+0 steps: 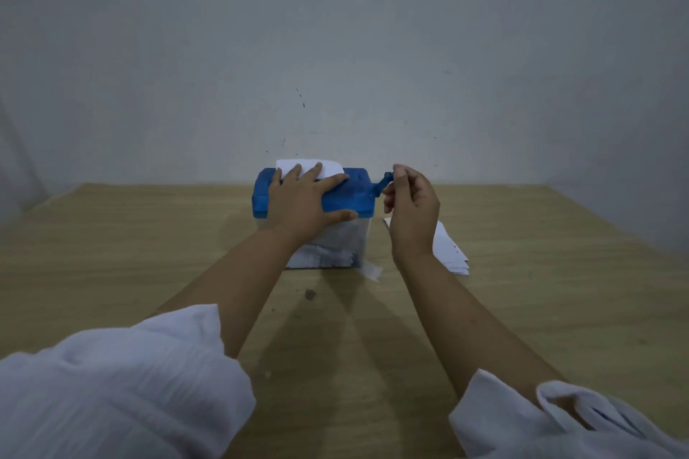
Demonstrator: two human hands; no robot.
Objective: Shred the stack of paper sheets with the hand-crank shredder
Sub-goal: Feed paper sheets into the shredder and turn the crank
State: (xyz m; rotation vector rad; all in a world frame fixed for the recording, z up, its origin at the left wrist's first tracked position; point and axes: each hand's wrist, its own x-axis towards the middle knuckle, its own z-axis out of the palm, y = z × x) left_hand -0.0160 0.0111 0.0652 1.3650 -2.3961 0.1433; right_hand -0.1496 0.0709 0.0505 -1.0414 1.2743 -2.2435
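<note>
White sleeves (123, 384) fill the near edge of the desk (149, 253), both forearms reaching toward its far middle, where the shredder (350, 197) stands close to the wall. The left hand (305, 201) lies on the blue lid, fingers straight and spread, thumb down the front, pressing it steady. A sheet (328, 168) stands in the slot just behind those fingers, only partly fed. The right hand (414, 205) has its fingers curled on the end of the crank (386, 183). The clear bin (335, 250) below already holds shreds, so some sheets look done. The stack of paper sheets (449, 250) lies beside the shredder toward the right edge, with several sheets left.
</note>
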